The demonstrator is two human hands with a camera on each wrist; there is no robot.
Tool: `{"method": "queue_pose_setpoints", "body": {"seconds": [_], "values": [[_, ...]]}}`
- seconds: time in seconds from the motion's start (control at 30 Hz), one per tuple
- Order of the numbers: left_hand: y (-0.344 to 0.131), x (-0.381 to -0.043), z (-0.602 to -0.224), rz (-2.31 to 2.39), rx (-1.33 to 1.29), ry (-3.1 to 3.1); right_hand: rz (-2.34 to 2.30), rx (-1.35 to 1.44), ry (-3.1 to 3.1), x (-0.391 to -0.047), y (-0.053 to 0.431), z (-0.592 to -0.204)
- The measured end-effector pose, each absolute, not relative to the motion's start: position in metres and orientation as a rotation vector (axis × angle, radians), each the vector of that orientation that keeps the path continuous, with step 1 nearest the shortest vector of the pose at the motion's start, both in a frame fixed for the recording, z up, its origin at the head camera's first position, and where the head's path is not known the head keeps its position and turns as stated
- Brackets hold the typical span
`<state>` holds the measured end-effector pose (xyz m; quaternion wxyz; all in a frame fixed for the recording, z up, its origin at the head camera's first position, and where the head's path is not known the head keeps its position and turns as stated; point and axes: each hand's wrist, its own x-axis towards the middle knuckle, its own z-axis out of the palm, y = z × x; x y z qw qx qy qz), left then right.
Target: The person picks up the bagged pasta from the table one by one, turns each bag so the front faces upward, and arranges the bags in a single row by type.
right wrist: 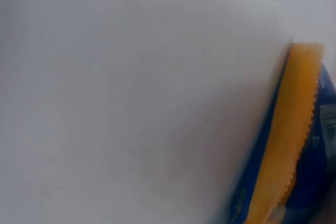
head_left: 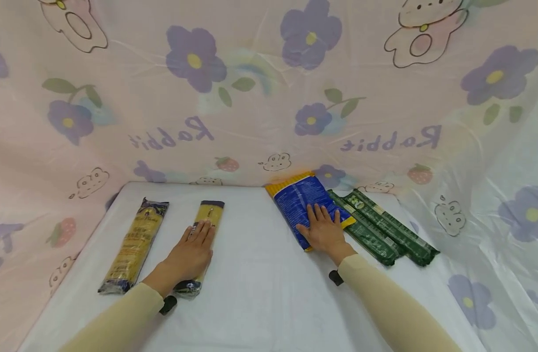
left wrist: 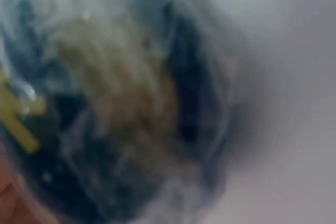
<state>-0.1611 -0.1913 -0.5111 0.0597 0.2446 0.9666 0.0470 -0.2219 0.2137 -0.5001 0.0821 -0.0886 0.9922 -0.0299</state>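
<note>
Left wrist, blurred packet (left wrist: 131, 93), cropped hand (left wrist: 10, 203)

A white-covered table (head_left: 260, 303) bears five packets (head_left: 136, 244) (two green).

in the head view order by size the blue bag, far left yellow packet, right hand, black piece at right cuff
1. blue bag, by whole outline, partly covered
2. far left yellow packet
3. right hand
4. black piece

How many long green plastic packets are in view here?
2: one long dark-green plastic packet just right of the flat blue-and-yellow plastic bag, the second packet beside it, farther right. More could be hidden under the bag.
</note>
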Motion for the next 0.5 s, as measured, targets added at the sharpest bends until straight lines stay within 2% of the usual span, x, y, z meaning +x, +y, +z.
{"method": "queue_pose_setpoints", "body": {"seconds": [0.5], "values": [[-0.246, -0.149, -0.51, 0.187, 0.663, 2.985, -0.082, -0.341, 3.027, -0.188, 0.179, -0.507]]}}
